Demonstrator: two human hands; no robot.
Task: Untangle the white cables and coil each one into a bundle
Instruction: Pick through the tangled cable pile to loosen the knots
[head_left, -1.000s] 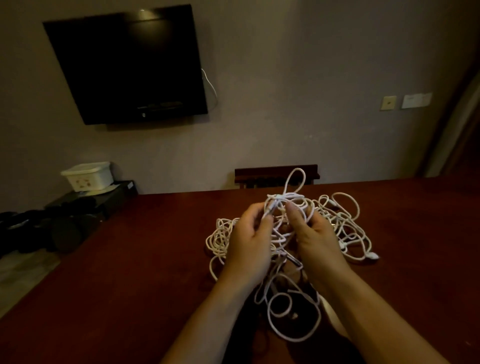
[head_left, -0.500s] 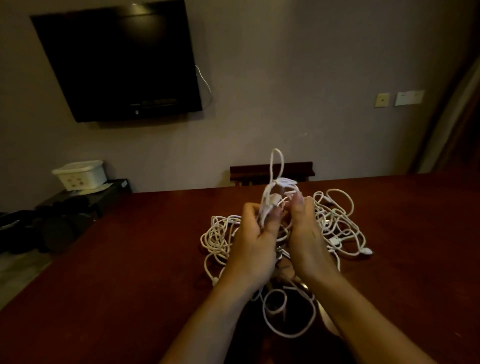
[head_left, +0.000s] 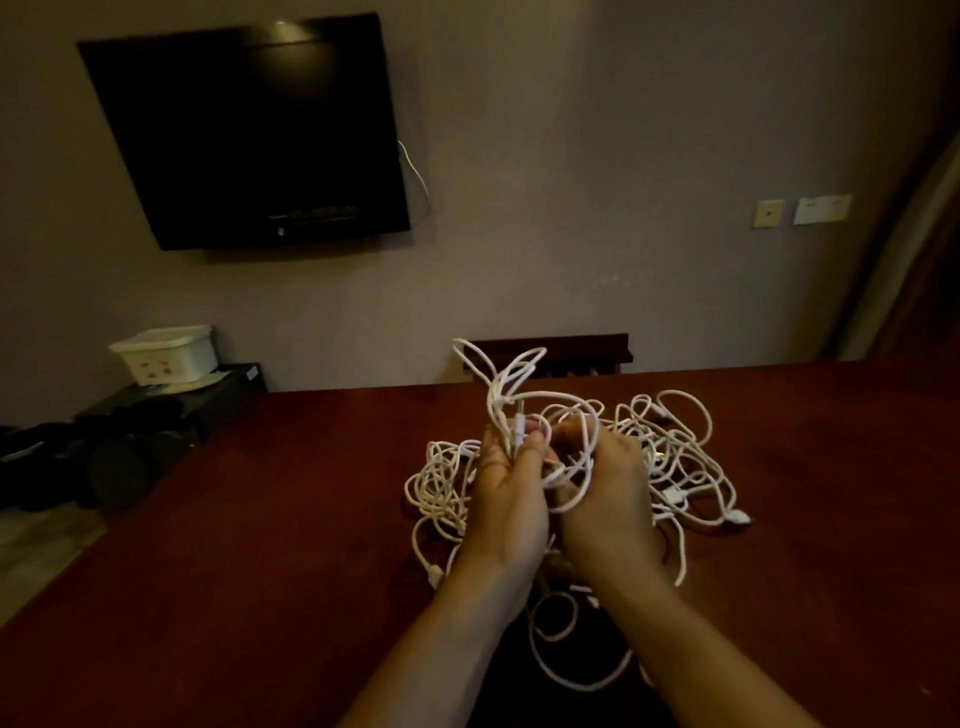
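Observation:
A tangle of white cables (head_left: 670, 457) lies heaped on the dark red table (head_left: 260, 545), spreading left and right of my hands. My left hand (head_left: 511, 499) pinches a bunch of strands and lifts them; loops (head_left: 498, 369) stick up above its fingertips. My right hand (head_left: 608, 499) curls its fingers round neighbouring strands, and a loop drapes over its fingers. More cable (head_left: 561, 654) hangs down between my forearms. A white plug end (head_left: 737, 518) rests at the right of the heap.
A chair back (head_left: 550, 353) stands behind the table's far edge. A black TV (head_left: 249, 135) hangs on the wall. At the left a white lidded box (head_left: 166, 353) sits on a low black stand, with dark items on the floor beside it.
Both hands stay together on the tangle. The lifted loop above the fingers has spread into several loops, and a strand now drapes over my right hand's fingers.

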